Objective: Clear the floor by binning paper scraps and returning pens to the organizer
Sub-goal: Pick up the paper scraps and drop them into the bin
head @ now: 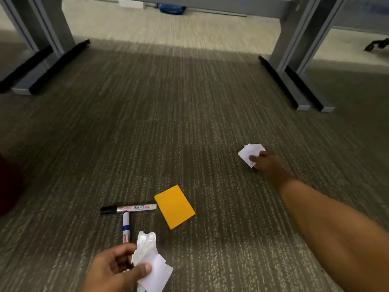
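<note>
My right hand (265, 163) reaches out over the carpet and pinches a small white paper scrap (250, 152) at the right. My left hand (114, 268) sits at the bottom edge, closed on a bunch of crumpled white paper scraps (150, 260). A black-capped marker (128, 208) lies flat on the floor in the middle. A blue-banded marker (125, 226) lies at a right angle just below it. An orange sticky note pad (174, 206) rests beside the markers' right end. No bin or organizer is in view.
Grey desk legs with black feet stand at the far left (45, 66) and far right (294, 81). A dark red object (8, 184) shows at the left edge. A blue bag (171, 8) lies far back under the desk.
</note>
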`<state>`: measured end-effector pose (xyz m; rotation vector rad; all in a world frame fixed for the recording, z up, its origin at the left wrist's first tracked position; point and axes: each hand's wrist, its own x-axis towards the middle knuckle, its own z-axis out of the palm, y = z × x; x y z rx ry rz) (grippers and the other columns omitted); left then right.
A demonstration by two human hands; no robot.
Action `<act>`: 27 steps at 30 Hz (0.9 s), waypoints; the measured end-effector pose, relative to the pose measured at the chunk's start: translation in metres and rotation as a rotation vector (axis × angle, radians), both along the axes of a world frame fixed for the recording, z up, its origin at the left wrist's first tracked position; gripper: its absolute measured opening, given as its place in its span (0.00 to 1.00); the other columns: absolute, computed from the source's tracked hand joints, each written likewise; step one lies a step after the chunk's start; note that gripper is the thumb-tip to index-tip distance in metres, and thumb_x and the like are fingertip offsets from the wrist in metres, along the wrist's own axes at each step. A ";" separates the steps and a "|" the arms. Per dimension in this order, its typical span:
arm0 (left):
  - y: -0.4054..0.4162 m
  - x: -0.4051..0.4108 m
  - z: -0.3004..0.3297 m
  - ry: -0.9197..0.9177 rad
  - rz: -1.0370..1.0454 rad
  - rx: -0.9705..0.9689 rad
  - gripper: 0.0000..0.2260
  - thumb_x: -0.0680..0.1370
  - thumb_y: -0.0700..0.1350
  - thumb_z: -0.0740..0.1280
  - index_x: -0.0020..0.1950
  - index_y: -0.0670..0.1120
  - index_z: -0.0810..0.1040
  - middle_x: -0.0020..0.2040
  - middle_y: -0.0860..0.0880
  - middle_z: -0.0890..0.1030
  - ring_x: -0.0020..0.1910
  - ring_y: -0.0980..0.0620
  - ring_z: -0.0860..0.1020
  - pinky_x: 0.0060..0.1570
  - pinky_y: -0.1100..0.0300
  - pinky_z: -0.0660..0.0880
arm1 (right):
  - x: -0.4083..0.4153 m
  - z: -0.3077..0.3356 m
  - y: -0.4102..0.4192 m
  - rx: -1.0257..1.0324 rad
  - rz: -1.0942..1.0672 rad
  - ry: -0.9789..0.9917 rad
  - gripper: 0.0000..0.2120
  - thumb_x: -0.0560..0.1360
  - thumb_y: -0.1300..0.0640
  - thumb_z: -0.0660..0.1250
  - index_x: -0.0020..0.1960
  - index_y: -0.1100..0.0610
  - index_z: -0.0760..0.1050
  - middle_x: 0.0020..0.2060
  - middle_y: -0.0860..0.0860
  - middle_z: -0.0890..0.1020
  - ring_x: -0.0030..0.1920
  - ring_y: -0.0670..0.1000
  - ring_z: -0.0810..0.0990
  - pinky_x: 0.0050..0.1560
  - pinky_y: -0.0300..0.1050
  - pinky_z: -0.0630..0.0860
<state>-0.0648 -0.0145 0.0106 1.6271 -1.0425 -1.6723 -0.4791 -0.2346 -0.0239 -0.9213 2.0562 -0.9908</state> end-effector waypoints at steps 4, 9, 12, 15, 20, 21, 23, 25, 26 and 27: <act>-0.023 -0.030 0.000 0.151 -0.027 -0.010 0.29 0.42 0.39 0.86 0.41 0.36 0.84 0.37 0.34 0.84 0.30 0.45 0.83 0.28 0.61 0.79 | -0.012 -0.001 -0.016 0.075 0.045 0.160 0.18 0.71 0.57 0.75 0.55 0.68 0.80 0.53 0.64 0.82 0.54 0.62 0.82 0.61 0.59 0.75; -0.043 -0.053 -0.007 0.068 -0.039 0.001 0.26 0.48 0.41 0.84 0.44 0.39 0.85 0.44 0.34 0.85 0.38 0.41 0.83 0.34 0.55 0.81 | -0.015 0.009 -0.028 0.143 0.219 0.205 0.17 0.72 0.60 0.73 0.59 0.65 0.80 0.51 0.56 0.82 0.43 0.54 0.82 0.48 0.39 0.78; -0.052 -0.069 -0.007 0.049 -0.015 0.017 0.19 0.60 0.34 0.80 0.49 0.37 0.83 0.45 0.35 0.85 0.36 0.44 0.82 0.28 0.57 0.76 | -0.015 0.015 -0.038 0.203 0.214 0.346 0.19 0.71 0.54 0.74 0.59 0.62 0.81 0.61 0.57 0.80 0.58 0.56 0.80 0.56 0.41 0.74; -0.059 -0.080 -0.002 0.060 -0.027 0.014 0.16 0.63 0.34 0.79 0.49 0.38 0.83 0.46 0.36 0.85 0.37 0.43 0.81 0.30 0.57 0.75 | -0.009 0.015 -0.036 0.163 0.135 0.352 0.20 0.71 0.53 0.74 0.59 0.63 0.81 0.62 0.60 0.80 0.63 0.57 0.78 0.59 0.46 0.72; -0.063 -0.082 0.007 0.082 0.001 -0.002 0.16 0.64 0.32 0.78 0.51 0.36 0.82 0.47 0.35 0.84 0.37 0.44 0.80 0.28 0.59 0.74 | 0.003 0.010 -0.020 -0.049 -0.009 0.083 0.15 0.69 0.59 0.77 0.53 0.64 0.83 0.44 0.56 0.83 0.42 0.51 0.80 0.36 0.36 0.75; -0.062 -0.080 0.011 0.084 0.004 -0.010 0.18 0.62 0.34 0.79 0.51 0.36 0.82 0.47 0.34 0.84 0.36 0.45 0.80 0.28 0.60 0.74 | 0.005 0.010 -0.016 -0.081 -0.032 0.036 0.16 0.68 0.59 0.78 0.53 0.66 0.83 0.44 0.57 0.82 0.42 0.51 0.79 0.40 0.40 0.76; -0.059 -0.075 0.017 0.089 0.009 -0.029 0.18 0.61 0.36 0.78 0.50 0.36 0.82 0.46 0.33 0.84 0.35 0.47 0.81 0.27 0.60 0.74 | 0.013 0.016 -0.007 -0.133 -0.034 0.004 0.16 0.67 0.59 0.78 0.51 0.66 0.82 0.43 0.55 0.81 0.43 0.51 0.79 0.45 0.46 0.76; -0.056 -0.068 0.020 0.090 0.025 -0.042 0.15 0.64 0.31 0.78 0.50 0.36 0.81 0.45 0.33 0.84 0.33 0.49 0.81 0.27 0.61 0.74 | 0.023 0.027 0.001 -0.150 -0.004 -0.033 0.14 0.68 0.58 0.78 0.51 0.59 0.80 0.42 0.51 0.81 0.41 0.48 0.79 0.45 0.44 0.76; -0.055 -0.064 0.021 0.087 0.039 -0.051 0.14 0.65 0.30 0.77 0.49 0.37 0.82 0.46 0.33 0.84 0.34 0.49 0.81 0.27 0.61 0.74 | 0.029 0.032 0.005 -0.153 0.021 -0.050 0.14 0.69 0.57 0.78 0.53 0.56 0.80 0.40 0.48 0.82 0.39 0.46 0.79 0.43 0.42 0.76; -0.053 -0.059 0.023 0.081 0.053 -0.066 0.14 0.66 0.30 0.76 0.49 0.37 0.82 0.46 0.32 0.83 0.34 0.49 0.81 0.27 0.62 0.74 | 0.037 0.039 0.008 -0.156 0.051 -0.056 0.14 0.69 0.56 0.77 0.53 0.54 0.79 0.39 0.46 0.82 0.38 0.45 0.80 0.41 0.40 0.76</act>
